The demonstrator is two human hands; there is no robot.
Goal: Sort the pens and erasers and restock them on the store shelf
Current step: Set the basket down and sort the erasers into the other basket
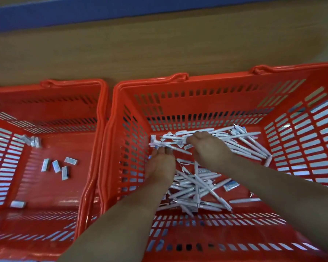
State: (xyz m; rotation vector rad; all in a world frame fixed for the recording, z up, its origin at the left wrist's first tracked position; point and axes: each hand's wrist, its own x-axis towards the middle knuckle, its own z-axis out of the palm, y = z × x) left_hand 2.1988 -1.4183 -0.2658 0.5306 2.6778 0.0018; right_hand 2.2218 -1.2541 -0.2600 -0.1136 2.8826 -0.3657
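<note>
Two red baskets sit side by side on a wooden floor (159, 44). Landmark is the right basket (206, 86); the left basket (72, 86) is just beside its left wall, rims close, can't tell if touching.

Inside the right basket: a heap of white pens (195, 186) mixed with a few small wrapped erasers, one eraser (230, 186) lying right of the heap's middle. More pens are piled toward its far wall. Labels are too blurred to read.

Both hands are down inside the right basket, near its far-left corner. Left hand (161, 163) is seen from the back, fingers curled toward a small white clump by the left wall; grip is hidden, can't tell if it is clamped on anything. Right hand (206, 146) is knuckles-up on the far pens, fingertips hidden underneath, so its state is likewise unclear.

Left of the right basket, the other basket's floor holds scattered erasers (57, 166), well apart from the hands. Its left side and the right basket's right edge are cut off.

A blue strip (121, 8) runs beyond the floor, far from the right basket.
</note>
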